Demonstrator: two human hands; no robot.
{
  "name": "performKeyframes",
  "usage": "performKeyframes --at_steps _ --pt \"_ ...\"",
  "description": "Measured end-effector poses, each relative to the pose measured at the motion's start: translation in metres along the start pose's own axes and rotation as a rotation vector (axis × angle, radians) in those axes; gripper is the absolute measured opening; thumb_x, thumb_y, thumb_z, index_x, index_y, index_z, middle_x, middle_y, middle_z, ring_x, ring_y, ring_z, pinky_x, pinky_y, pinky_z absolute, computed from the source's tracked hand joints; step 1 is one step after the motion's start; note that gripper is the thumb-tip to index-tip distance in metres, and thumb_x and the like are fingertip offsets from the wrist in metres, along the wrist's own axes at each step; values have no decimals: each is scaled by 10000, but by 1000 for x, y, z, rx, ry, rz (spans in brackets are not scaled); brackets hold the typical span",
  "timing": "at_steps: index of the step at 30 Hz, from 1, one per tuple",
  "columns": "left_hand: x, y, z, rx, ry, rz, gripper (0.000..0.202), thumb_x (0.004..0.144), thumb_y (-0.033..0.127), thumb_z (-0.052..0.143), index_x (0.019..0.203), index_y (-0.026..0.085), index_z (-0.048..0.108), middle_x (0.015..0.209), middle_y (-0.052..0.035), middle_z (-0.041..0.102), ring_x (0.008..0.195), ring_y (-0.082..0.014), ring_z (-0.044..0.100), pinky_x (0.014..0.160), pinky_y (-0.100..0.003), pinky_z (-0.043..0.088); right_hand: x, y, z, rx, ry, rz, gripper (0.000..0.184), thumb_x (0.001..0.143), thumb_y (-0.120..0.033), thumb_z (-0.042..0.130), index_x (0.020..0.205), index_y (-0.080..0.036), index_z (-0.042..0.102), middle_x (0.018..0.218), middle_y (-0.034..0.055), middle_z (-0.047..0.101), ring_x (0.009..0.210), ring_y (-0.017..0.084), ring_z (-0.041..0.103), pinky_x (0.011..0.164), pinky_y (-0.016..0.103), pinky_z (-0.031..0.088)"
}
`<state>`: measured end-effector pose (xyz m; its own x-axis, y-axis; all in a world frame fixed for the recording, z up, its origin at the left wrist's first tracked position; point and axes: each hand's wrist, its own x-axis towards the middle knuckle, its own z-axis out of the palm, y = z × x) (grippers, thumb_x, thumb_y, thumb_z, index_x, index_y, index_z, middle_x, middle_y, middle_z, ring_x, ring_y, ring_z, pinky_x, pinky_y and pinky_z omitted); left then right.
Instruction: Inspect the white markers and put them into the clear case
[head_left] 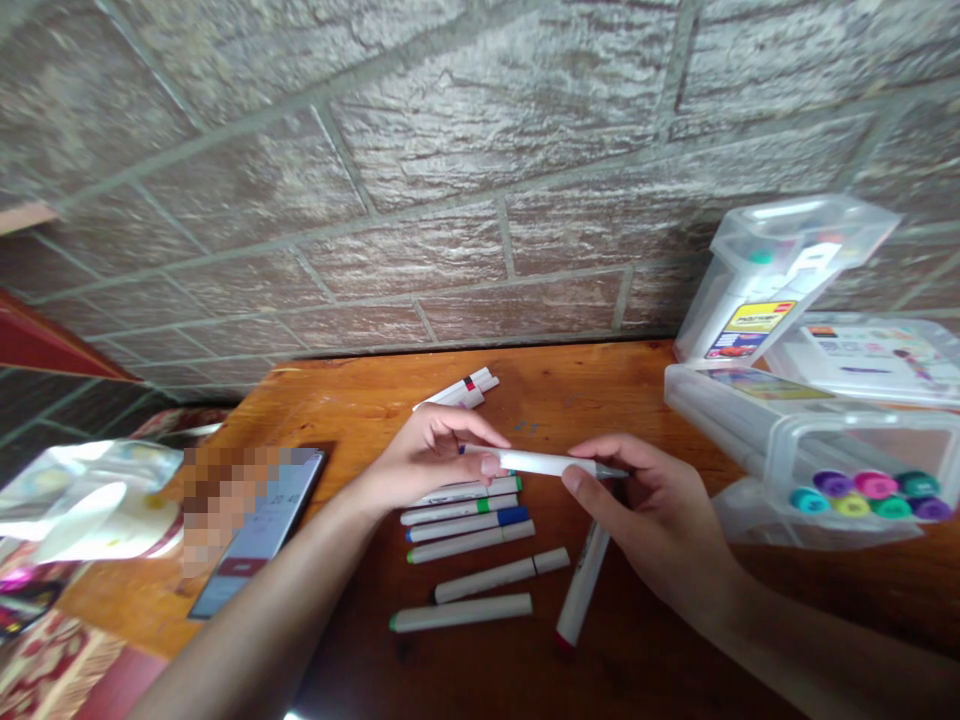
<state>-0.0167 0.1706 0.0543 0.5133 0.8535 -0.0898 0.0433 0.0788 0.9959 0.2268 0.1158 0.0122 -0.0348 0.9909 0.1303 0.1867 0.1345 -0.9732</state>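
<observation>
A white marker [544, 463] with a greyish pointed right end is held level above the table between both hands. My left hand [420, 455] pinches its left part with thumb and fingers. Near the pointed end, my right hand [664, 510] grips it between thumb and fingertips. Below lie several white markers in a rough row, among them one with a blue band [465, 527] and a green-ended one [461, 613]. A red-ended marker [583, 590] lies slanted under my right hand. Behind my left hand rest more white markers [461, 388], partly hidden.
On the right, a clear plastic case [780, 430] of colourful markers lies on its side. Behind it stands an upright clear case [765, 290], beside a flat clear box [874, 355]. A phone [259, 530] lies left on the wooden table [337, 390], against a brick-patterned wall [480, 170].
</observation>
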Motion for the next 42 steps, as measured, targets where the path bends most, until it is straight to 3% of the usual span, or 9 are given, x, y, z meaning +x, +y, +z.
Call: performKeyframes --at_steps 11,23,42 --pt "-3 -2 -4 -63 -33 -18 257 784 256 865 989 105 827 783 -100 805 651 -161 730 633 -227 567 1 -2 0 13 -3 18 197 900 -388 724 934 -194 731 722 3 642 602 148 515 530 271 393" --pt "-4 -5 -8 -96 -80 4 275 829 264 831 1048 98 826 837 -126 808 715 -177 737 708 -256 572 0 -1 0 25 -2 17 185 896 -376 726 925 -193 732 703 -2 636 574 138 491 501 263 360" --pt "-4 -4 -9 -127 -82 15 327 815 280 825 1059 61 821 846 -164 806 724 -222 738 712 -311 573 2 -2 0 5 2 12 180 896 -375 716 914 -197 738 724 12 660 603 154 532 528 277 404"
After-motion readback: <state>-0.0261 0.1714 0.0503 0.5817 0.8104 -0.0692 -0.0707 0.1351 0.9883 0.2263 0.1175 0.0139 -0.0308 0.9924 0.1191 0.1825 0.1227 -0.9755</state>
